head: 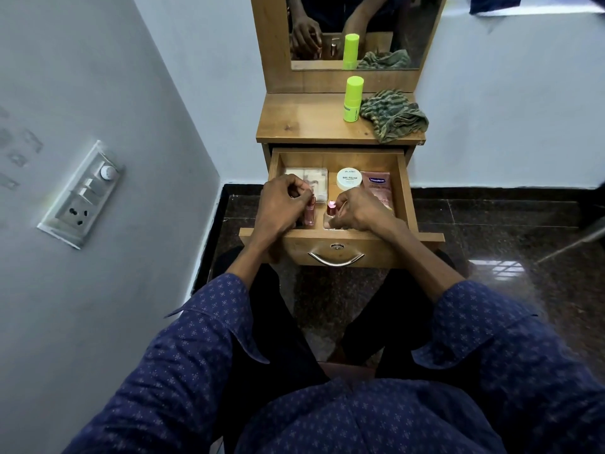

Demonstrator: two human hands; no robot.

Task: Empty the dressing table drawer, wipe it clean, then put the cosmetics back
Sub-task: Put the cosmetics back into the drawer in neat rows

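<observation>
A white switchboard [83, 194] sits on the grey wall [98, 77]; dark polished floor [491, 244] reflects a window.

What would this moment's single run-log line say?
left hand: holds pink bottle | right hand: on second bottle | drawer: open

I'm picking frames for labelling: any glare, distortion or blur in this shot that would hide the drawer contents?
Head view: wide-angle bending bows the walls; window glare sits on the polished dark stone floor, away from the open wooden drawer. Its contents are evenly lit and sharp, the white nail polish remover jar label legible, though both hands cover the front items.
</observation>
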